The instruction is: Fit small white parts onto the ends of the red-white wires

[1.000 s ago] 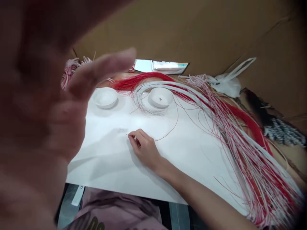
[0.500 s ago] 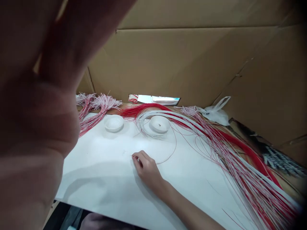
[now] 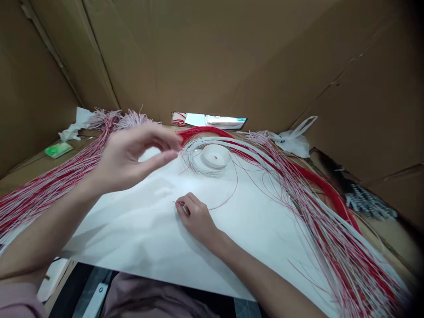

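My right hand [image 3: 198, 219] rests over the white sheet [image 3: 159, 238], thumb and forefinger pinched on the end of a thin red cord [image 3: 236, 185] that curves back toward the bundles. My left hand [image 3: 132, 154] is raised at the left, slightly blurred, fingers and thumb apart with nothing seen between them. It partly covers one white dish. A second white dish [image 3: 215, 157], holding a small dark item, stands beyond my right hand. White cords [image 3: 195, 152] loop around this dish, and red cords [image 3: 212, 131] lie behind it.
Red and white cord bundles lie at the left [image 3: 66, 172] and right [image 3: 318, 221]. Cardboard walls [image 3: 198, 57] enclose the back and sides. A white plastic bag [image 3: 294, 143] sits at the back right, a green packet [image 3: 58, 150] at the left.
My left hand has moved away from close to the camera and is now over the left side of the sheet. My right hand keeps its pinch. The view has shifted slightly, revealing the left bundle.
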{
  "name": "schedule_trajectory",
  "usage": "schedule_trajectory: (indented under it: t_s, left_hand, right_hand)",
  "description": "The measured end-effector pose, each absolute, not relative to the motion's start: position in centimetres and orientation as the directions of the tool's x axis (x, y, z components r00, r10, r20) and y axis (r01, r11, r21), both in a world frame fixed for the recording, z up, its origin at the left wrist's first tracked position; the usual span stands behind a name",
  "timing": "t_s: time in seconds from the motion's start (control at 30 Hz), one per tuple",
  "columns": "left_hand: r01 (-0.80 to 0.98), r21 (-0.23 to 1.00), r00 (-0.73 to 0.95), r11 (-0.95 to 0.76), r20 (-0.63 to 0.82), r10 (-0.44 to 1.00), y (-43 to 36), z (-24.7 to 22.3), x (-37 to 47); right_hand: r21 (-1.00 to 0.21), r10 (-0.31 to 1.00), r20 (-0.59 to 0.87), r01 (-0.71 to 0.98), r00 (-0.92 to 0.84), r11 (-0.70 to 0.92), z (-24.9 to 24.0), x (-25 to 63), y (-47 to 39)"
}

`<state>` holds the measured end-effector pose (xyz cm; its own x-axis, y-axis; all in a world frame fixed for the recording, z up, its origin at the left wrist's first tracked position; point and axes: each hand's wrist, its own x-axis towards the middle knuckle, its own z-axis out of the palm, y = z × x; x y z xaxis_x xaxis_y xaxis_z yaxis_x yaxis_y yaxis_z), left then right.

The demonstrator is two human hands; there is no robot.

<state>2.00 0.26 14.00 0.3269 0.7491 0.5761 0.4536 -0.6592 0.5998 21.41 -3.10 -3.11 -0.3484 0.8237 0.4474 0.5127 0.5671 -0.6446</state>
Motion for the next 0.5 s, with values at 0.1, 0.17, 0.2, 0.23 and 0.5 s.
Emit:
schedule_trajectory:
  t_s: [0.1, 0.17, 0.2, 0.23, 0.5]
  left_hand:
    - [0.483, 0.556, 0.619, -0.676, 0.329, 0.713, 2.9, 9.3, 0.6]
    - [0.548, 0.562, 0.642, -0.62, 0.193, 0.742, 3.8, 5.8, -0.3]
    - [0.567, 0.568, 0.646, -0.596, 0.142, 0.75, 4.0, 4.3, -0.7]
    - [0.579, 0.572, 0.642, -0.581, 0.119, 0.757, 4.0, 3.0, -1.0]
    - [0.581, 0.618, 0.567, -0.529, 0.16, 0.808, 3.0, 0.2, -1.3]
  right_hand:
    - [-0.659, 0.837, 0.418, 0.517, -0.354, 0.547, -3.0, 21.4, -3.1]
    - [-0.675, 0.847, 0.397, 0.514, -0.353, 0.53, -2.9, 21.4, -3.1]
    - [-0.685, 0.853, 0.388, 0.509, -0.349, 0.521, -2.8, 21.4, -3.1]
    - [-0.695, 0.858, 0.382, 0.505, -0.344, 0.512, -2.8, 21.4, -3.1]
    - [-0.705, 0.867, 0.383, 0.505, -0.319, 0.497, -2.7, 21.3, -3.3]
